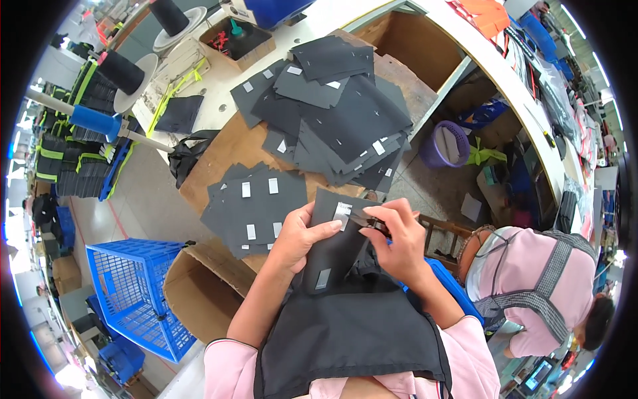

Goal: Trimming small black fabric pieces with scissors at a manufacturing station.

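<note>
My left hand [294, 241] grips the edge of a dark grey fabric panel [327, 256], thumb on top beside a silvery-white label. A second pale label [323, 278] is on the panel's lower part. In my right hand [403, 245] is a small dark tool that looks like thread snips [375, 224], its metal tip at the upper label; the fingers partly hide it. Just beyond my hands lie similar dark panels with white labels [256, 209] at the left and a larger loose pile [345, 123] farther off, both on a brown board [222, 143].
A blue plastic crate [136, 292] and an open cardboard box [199, 292] stand at my left. Black thread cones [123, 72] are at the far left. A purple basket [444, 144] sits under the white table [512, 73]. Another person in pink [531, 279] is close on my right.
</note>
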### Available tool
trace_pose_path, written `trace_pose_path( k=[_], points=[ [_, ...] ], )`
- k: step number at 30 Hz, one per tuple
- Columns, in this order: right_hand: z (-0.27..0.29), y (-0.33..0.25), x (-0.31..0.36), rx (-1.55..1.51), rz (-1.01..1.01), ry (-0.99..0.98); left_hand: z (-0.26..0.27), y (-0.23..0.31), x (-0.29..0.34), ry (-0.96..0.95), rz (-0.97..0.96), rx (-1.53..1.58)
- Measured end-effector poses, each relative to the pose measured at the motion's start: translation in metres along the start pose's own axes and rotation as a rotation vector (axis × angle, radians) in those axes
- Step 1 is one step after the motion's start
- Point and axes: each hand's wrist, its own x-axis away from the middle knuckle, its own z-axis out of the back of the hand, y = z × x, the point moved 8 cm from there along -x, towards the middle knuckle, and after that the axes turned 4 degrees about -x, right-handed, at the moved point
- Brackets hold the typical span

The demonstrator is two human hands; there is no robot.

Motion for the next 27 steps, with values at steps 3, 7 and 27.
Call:
trace_pose_path(
  k=[3, 7, 27],
  points=[
    [-0.008, 0.006, -0.004, -0.085, -0.024, 0.032, -0.003, 0.002, 0.001, -0.019, -0.041, 0.007],
    [-0.009, 0.000, -0.008, -0.011, 0.068, 0.004, 0.004, 0.002, 0.003, 0.034, -0.081, -0.032],
    [-0.006, -0.005, -0.016, 0.016, 0.153, -0.063, 0.009, -0.002, 0.005, 0.049, -0.037, -0.017]
  ],
)
